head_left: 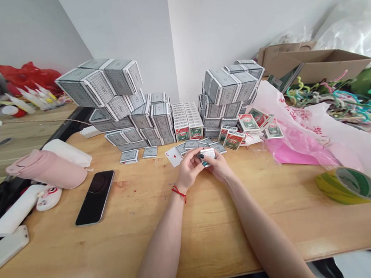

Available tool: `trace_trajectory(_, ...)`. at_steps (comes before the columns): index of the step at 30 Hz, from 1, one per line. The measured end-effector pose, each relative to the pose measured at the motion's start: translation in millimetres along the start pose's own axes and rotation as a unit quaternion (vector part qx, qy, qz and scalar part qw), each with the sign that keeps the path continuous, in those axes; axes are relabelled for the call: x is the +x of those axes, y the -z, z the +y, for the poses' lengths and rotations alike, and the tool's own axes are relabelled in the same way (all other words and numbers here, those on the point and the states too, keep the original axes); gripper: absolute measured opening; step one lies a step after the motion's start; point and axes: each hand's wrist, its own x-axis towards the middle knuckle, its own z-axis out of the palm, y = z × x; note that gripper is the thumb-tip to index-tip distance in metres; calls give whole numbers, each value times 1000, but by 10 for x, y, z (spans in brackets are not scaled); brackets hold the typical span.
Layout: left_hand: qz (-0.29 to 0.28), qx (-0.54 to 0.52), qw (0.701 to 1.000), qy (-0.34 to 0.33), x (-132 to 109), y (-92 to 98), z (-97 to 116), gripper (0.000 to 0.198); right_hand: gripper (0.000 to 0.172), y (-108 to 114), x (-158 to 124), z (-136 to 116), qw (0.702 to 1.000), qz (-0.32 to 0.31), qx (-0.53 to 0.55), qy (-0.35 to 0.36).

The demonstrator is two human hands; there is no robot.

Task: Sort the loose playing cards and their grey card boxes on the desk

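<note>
Two hands meet toward the far middle of the table (195,238). The left hand (190,170) and right hand (220,167) both close around a deck of playing cards (207,155), fingers pinching its ends, likely to keep the thin, slick cards squared. A loose diamond card (174,157) lies flat just beside the left hand. Along the far edge, wrapped bricks of card packs (119,101) stand in blocky towers; their flat faces probably keep them steady. A glossy black phone (95,197) lies toward the left edge.
</note>
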Motion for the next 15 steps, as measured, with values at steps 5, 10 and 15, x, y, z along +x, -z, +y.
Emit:
trace_trajectory(5,70,-10,997,26,36,-20,-8,21,50,-19,1,14,1000,-2,-3,4)
trace_trajectory(10,108,-27,992,65,67,24,-90,21,52,-10,-19,33,998,-51,-44,12)
trace_trajectory(15,141,-12,986,91,77,64,-146,25,63,3,-33,55,992,-105,-70,17)
